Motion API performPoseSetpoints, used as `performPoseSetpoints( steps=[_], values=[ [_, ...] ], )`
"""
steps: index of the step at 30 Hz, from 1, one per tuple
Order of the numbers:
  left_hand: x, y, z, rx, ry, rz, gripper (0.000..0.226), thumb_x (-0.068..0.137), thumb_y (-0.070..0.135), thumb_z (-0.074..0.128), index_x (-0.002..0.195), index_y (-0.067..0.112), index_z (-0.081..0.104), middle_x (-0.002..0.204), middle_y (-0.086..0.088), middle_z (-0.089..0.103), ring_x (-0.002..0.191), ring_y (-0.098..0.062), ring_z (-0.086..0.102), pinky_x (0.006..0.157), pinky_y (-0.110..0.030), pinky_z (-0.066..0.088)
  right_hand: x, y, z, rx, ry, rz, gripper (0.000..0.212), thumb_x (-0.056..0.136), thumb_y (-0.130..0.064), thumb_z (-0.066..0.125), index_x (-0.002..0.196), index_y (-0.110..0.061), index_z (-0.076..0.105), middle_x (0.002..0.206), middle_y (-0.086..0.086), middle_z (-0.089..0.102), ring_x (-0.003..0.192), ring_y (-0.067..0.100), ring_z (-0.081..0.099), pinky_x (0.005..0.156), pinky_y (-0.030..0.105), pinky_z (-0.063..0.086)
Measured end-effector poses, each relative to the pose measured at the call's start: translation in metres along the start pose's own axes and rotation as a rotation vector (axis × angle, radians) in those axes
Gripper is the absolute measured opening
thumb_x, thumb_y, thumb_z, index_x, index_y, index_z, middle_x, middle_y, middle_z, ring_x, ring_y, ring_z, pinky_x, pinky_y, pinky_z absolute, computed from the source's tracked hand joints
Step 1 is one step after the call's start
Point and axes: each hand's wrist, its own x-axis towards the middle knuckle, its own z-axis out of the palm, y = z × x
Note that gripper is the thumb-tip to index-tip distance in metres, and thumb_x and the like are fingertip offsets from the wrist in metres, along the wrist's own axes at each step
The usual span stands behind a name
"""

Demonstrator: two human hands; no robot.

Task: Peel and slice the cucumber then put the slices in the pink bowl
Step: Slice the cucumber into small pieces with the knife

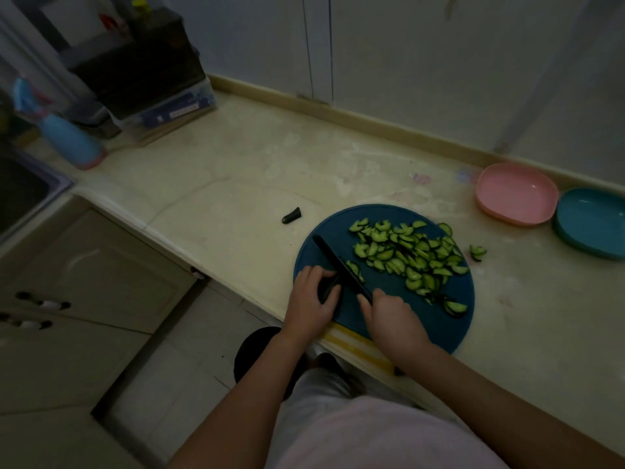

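1. My left hand point(311, 296) holds the last dark cucumber piece point(327, 288) at 8 o'clock on the round board point(436, 319). The piece is short, so my fingers point(326, 274) sit right beside the knife point(334, 262). If the piece rolls, the blade can nick a fingertip.
2. My right hand point(392, 316) is wrapped round the knife handle at 6 o'clock. If my grip slips, the blade can twist to one side.
3. The slices point(412, 258) lie in a big heap from 12 to 4 o'clock on the board. A few stray slices point(477, 252) lie off it at 3 o'clock. A bump from the knife can push more off.
4. The board sits right at the near edge of the surface point(236, 170). If I press hard there, I think it can slide or tip toward the floor.
5. The pink bowl point(517, 194) waits at 2 o'clock from the board, empty, and it seems to touch the blue bowl point(592, 221). Slices can drop on the way or land in the wrong bowl.
6. The slices have dark green rims, so the skin looks left on. The peeling part may be missed.
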Motion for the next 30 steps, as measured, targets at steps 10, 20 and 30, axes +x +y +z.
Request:
performPoseSetpoints(
  steps=[10,20,30],
  values=[
    [-0.001,0.000,0.001,0.015,0.000,0.005,0.019,0.085,0.030,0.056,0.093,0.013,0.053,0.090,0.002,0.051,0.087,-0.011,0.045,0.073,-0.020,0.036,-0.012,0.004,-0.009,0.006,0.006,-0.042,0.033,0.099,-0.044,0.028,0.083,-0.017,0.038,0.073,0.001,0.050,0.063,0.018,0.045,0.043,0.024,0.024],
    [-0.001,0.002,0.001,0.008,0.026,0.013,0.012,0.085,0.024,0.060,0.088,0.016,0.050,0.085,0.006,0.047,0.081,-0.009,0.043,0.068,-0.016,0.031,-0.015,0.002,-0.011,-0.011,-0.007,-0.071,0.032,0.100,-0.043,0.028,0.084,-0.017,0.037,0.082,0.006,0.061,0.067,0.022,0.053,0.044,0.027,0.023],
    [-0.002,-0.001,0.003,0.015,0.050,-0.001,0.016,0.084,0.026,0.060,0.089,0.011,0.055,0.085,0.004,0.049,0.083,-0.006,0.042,0.070,-0.015,0.030,-0.002,-0.003,-0.003,-0.072,-0.014,-0.094,0.038,0.101,-0.041,0.026,0.096,-0.011,0.050,0.092,0.010,0.065,0.081,0.024,0.063,0.054,0.029,0.033]
  ],
)
